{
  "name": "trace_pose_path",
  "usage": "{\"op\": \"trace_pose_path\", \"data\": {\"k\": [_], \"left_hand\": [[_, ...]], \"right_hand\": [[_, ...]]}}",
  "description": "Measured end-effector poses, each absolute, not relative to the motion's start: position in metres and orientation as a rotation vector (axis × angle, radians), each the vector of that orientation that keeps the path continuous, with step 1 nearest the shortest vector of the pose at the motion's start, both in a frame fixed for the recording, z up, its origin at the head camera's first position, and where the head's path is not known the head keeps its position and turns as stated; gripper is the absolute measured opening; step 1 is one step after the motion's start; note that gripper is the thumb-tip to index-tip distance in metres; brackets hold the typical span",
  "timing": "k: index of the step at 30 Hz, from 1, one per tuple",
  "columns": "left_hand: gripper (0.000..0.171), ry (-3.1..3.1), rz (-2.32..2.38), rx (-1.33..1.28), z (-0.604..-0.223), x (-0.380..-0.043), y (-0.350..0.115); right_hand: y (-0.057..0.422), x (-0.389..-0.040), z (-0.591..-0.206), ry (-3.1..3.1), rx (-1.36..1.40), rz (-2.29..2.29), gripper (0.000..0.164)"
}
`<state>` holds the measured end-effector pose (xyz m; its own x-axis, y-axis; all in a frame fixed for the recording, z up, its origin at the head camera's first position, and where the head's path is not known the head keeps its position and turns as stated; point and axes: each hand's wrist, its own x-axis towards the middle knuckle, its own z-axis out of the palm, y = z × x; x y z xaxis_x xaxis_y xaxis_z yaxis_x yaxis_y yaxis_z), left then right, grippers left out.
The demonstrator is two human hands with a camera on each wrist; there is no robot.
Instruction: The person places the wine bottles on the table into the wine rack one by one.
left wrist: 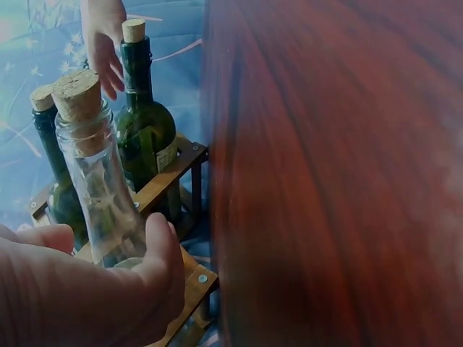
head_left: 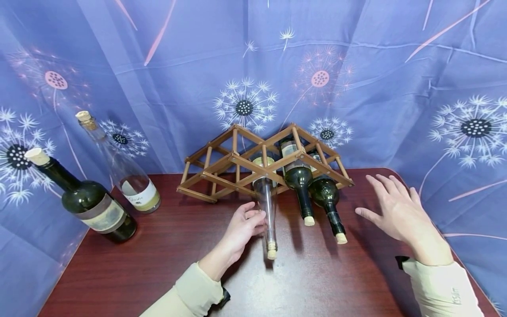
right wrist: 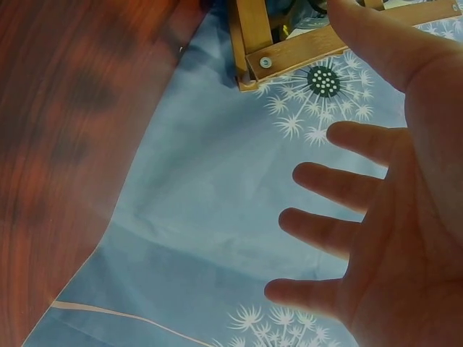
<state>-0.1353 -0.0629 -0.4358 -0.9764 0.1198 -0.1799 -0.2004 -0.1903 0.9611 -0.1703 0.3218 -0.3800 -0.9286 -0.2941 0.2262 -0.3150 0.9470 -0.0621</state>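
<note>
I'm having the left hand point(head_left: 243, 226) grip the clear bottle point(head_left: 271, 220), neck jutting forward of the wooden rack point(head_left: 218, 165), presumably steadying it while the rack is bearing its body; right hand point(head_left: 396, 213) hovering spread, empty, rightward.

Rack point(head_left: 249, 164) front: 3 necks jut out over surface point(head_left: 150, 268), blocking sideways pass.
Clear btl point(head_left: 270, 220): L hand point(head_left: 243, 224) crowds its L; slim gap R to mid green btl point(head_left: 299, 178).
R green btl point(head_left: 325, 192): tight vs. mid one; open lane R, up to R hand point(head_left: 400, 211).
Far L: standing green btl point(head_left: 99, 213) + standing clear btl point(head_left: 140, 193) block; room btwn them & rack.
</note>
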Motion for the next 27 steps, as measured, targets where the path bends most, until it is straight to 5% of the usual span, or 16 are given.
{"op": "trace_pose_path", "data": {"k": [27], "left_hand": [[0.062, 2.577, 1.997, 0.006, -0.42, -0.116, -0.104]], "right_hand": [[0.316, -0.164, -0.371, -2.849, 0.467, 0.176, 0.096]]}}
